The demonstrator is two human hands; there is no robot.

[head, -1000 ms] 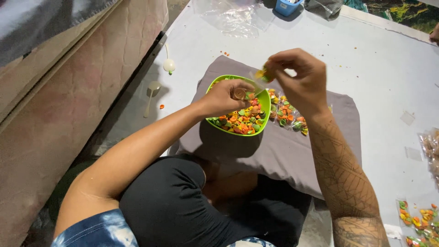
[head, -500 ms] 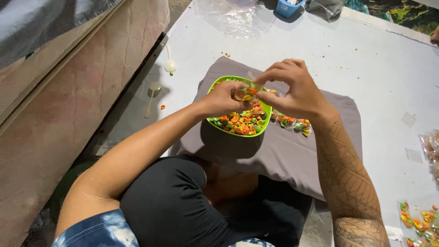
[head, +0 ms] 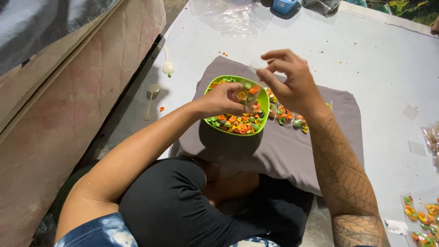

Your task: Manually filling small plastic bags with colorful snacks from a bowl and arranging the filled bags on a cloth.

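The left hand (head: 224,99) is positioned over the lime-green plastic bowl (head: 264,101), fingers pinched narrow on the lower part of a small clear plastic pouch (head: 249,93) partly filled with orange, green and yellow shell-shaped snack pieces (head: 235,122). The right hand (head: 292,84) is raised just above the bowl's right rim, thumb and forefinger closed on the pouch's upper edge while the remaining fingers fan open. Holding the pouch at both ends directly over the bowl appears to keep any dropped pieces falling back into the supply.

The bowl is shallow, glossy and smooth-walled, and rests near the middle of a grey cloth pad (head: 283,151), closer to its far edge. The pad's soft matte surface probably steadies the bowl. Filled clear pouches (head: 287,115) lie on the pad touching the bowl's right side, within short reach of the right hand.

The pad lies on a white sheet-covered surface (head: 366,59). Near its left edge lie two pale plastic spoons (head: 152,91). At the far edge are crumpled clear plastic bags (head: 228,16) and a blue plastic tub (head: 283,5). More filled pouches (head: 423,217) sit at the near right corner.
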